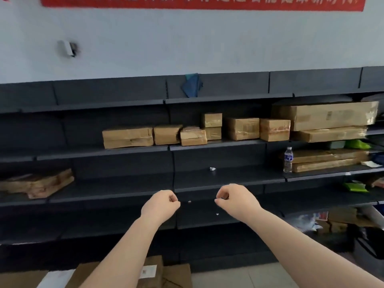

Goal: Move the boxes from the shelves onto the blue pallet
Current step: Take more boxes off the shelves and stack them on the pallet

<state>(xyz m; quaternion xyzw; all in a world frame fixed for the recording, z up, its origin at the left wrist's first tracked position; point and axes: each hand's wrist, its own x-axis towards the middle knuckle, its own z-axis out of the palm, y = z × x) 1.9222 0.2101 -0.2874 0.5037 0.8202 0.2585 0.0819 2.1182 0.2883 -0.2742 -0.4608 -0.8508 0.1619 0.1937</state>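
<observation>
Dark shelves [207, 179] on white wall; red banner [202, 3], writing unreadable. Taped boxes [195, 135] mid-shelf, water bottle [288, 160] right. Left hand [160, 205], right hand [234, 199]: fingers curled together, holding nothing.

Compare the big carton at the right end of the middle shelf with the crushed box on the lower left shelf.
The big carton keeps crisp, square edges; the crushed box is dented and misshapen. The big carton rests on top of a flatter box; the crushed box lies directly on its shelf. The big carton has neighbours in a row; the crushed box lies alone. Both are brown cardboard, and neither hand touches them.
</observation>
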